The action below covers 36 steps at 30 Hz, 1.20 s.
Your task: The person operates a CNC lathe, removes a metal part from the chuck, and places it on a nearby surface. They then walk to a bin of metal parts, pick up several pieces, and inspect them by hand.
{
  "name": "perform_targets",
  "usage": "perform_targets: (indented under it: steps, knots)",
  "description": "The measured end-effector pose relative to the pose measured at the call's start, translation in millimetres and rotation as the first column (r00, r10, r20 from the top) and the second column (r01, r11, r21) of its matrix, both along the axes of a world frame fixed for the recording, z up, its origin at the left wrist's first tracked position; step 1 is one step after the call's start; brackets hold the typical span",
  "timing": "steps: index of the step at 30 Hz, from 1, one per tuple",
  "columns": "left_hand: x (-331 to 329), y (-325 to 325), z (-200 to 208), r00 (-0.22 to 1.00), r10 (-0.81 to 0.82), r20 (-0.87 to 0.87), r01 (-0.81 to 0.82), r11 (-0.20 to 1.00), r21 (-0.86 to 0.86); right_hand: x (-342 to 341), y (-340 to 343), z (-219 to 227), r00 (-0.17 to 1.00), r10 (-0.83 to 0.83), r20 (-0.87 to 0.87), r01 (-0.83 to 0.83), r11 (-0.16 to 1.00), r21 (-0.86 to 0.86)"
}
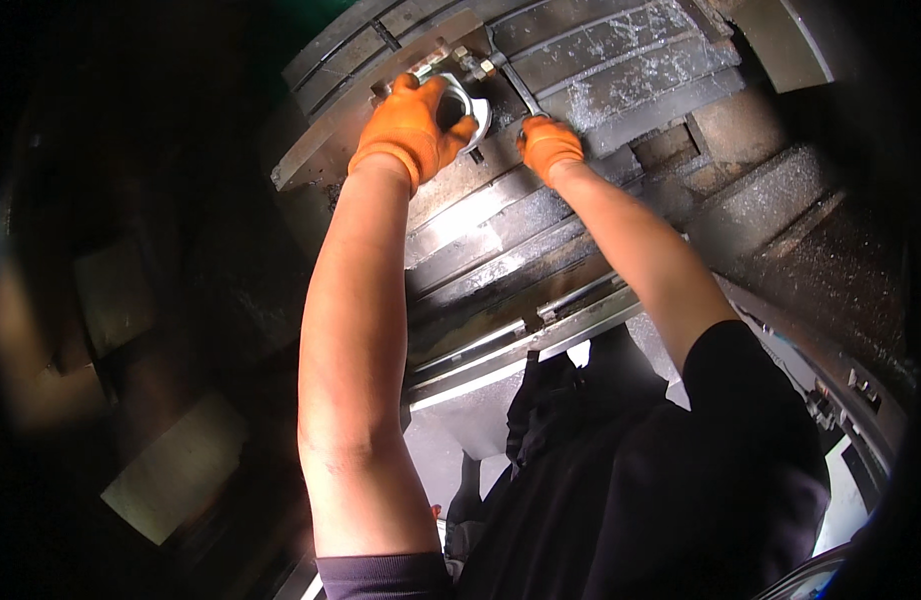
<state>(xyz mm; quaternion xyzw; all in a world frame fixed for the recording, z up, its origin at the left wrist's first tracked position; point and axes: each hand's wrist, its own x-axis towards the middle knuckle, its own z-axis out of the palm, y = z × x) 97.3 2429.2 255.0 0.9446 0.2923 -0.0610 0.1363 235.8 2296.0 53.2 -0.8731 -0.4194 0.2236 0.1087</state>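
My left hand (409, 130), in an orange glove, is closed round a silvery metal part with a round opening (480, 114). The part lies against the metal fixture on the machine table. My right hand (551, 146), gloved in orange too, grips the lower end of a wrench (521, 88). The wrench's far end reaches up beside a bolt with nuts (485, 66), just beyond the metal part. Whether the wrench's jaw sits on a nut is too small to tell.
The machine table (621, 75) has long slots and is strewn with shiny metal chips. A bent-looking metal plate edge (321, 145) runs along its left side. Nearer to me are metal rails (481, 350). A pale panel (176, 470) stands in the dark at left.
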Motion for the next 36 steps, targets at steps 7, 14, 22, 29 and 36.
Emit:
perform_targets:
  steps: [7,14,22,29,36]
  knots:
    - [7,3,-3,1.0,-0.024,-0.004,0.024,1.0,0.013,-85,-42,11,0.479,-0.03,-0.878,0.774,0.487,0.405]
    - [3,7,-7,1.0,0.006,-0.01,-0.006,1.0,0.01,-141,-6,35,0.56,-0.143,-0.816,0.816,0.263,0.514]
    - [5,5,-3,0.997,0.033,-0.073,-0.033,0.999,0.0,-142,-13,62,0.735,-0.301,-0.608,0.679,0.327,0.658]
    - [9,5,-5,0.998,0.015,-0.066,-0.015,1.0,-0.012,-137,-11,47,0.728,-0.329,-0.601,0.685,0.368,0.629]
    - [6,6,-2,0.998,0.022,-0.065,-0.022,1.0,-0.007,-139,-6,54,0.288,-0.023,-0.957,0.928,0.252,0.273]
